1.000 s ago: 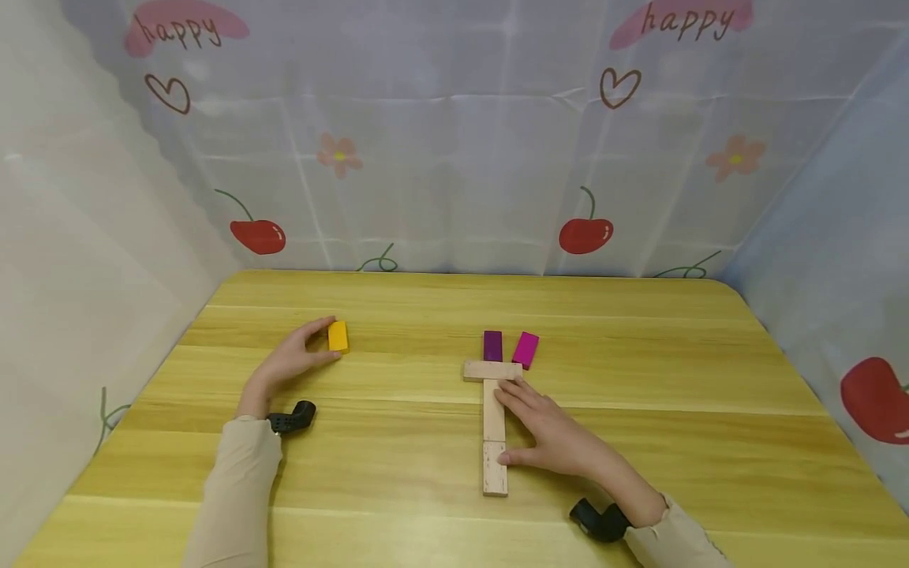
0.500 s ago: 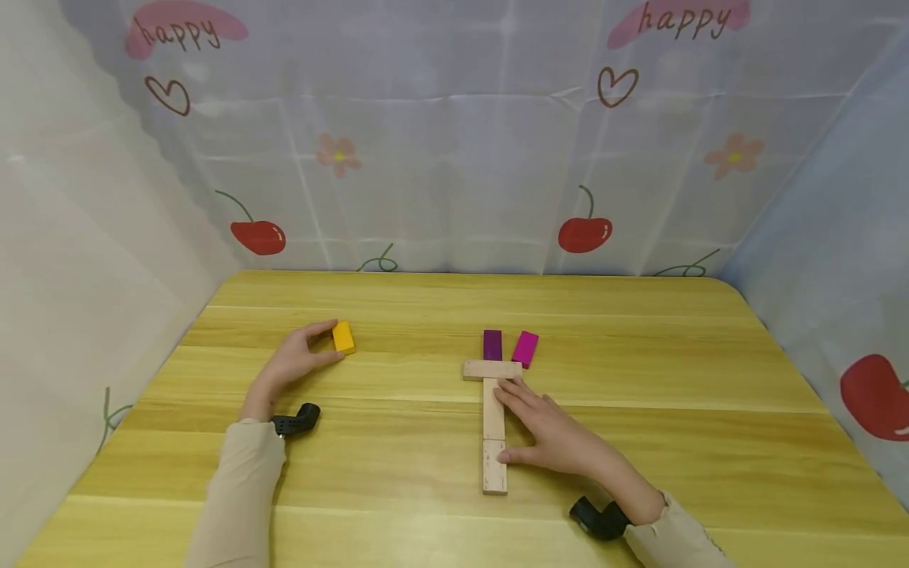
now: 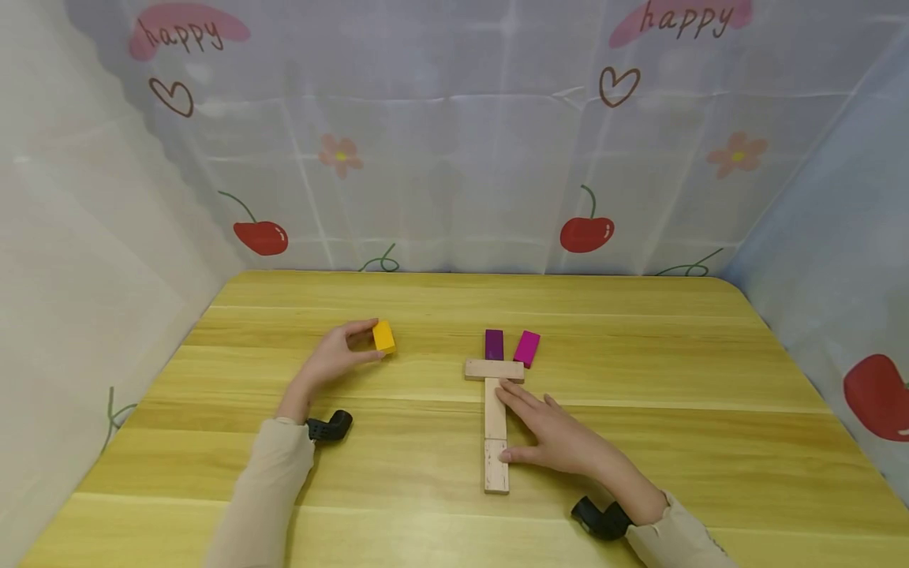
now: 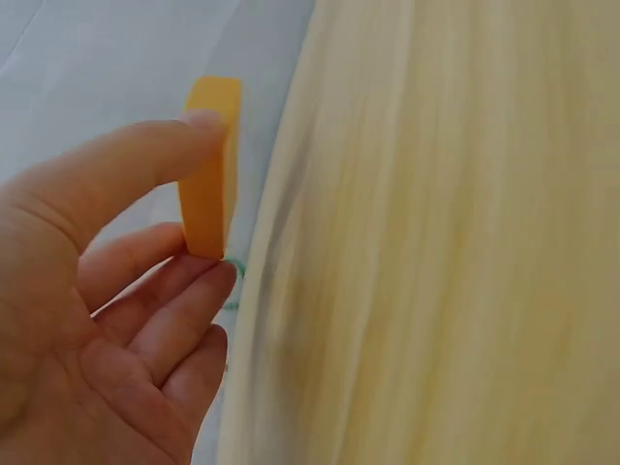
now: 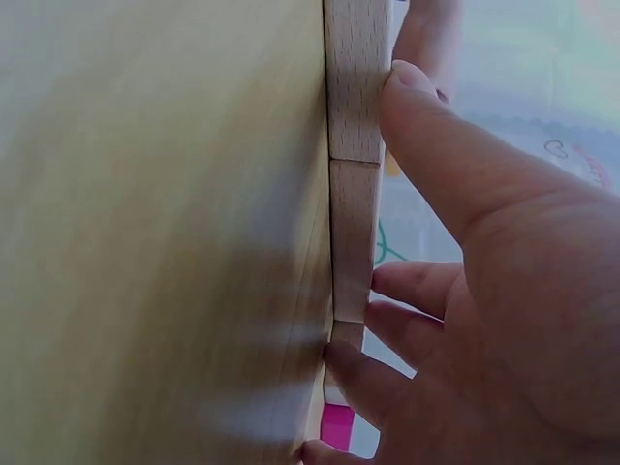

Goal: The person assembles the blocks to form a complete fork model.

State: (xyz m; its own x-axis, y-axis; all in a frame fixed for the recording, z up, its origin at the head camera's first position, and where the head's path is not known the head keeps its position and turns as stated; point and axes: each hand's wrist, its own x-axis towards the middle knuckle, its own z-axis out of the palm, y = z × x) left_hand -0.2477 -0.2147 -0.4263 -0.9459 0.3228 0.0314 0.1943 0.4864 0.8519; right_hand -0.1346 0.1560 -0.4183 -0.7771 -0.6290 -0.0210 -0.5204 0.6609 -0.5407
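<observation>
My left hand [image 3: 335, 359] pinches a yellow wooden block [image 3: 383, 337] between thumb and fingers, left of the other blocks. In the left wrist view the yellow block [image 4: 208, 174] stands between the thumb and fingertips. With fingers spread, my right hand [image 3: 561, 436] rests its fingertips and thumb on two plain wooden blocks laid end to end, the upper block [image 3: 495, 410] and the lower block [image 3: 496, 467]. A plain crosswise block [image 3: 494, 370] lies at their far end. Beyond it sit a purple block [image 3: 494, 344] and, slightly tilted, a magenta block [image 3: 527, 348].
The blocks lie on a wood-grain table [image 3: 398, 489]. A printed curtain [image 3: 454, 173] rises behind the table's far edge, with more cloth at both sides. Black wrist cameras, one at the left wrist [image 3: 330, 426] and one at the right wrist [image 3: 600, 518], jut over the table.
My left hand has moved right with the yellow block, bringing it closer to the row of blocks. The right hand stays in place on the plain blocks.
</observation>
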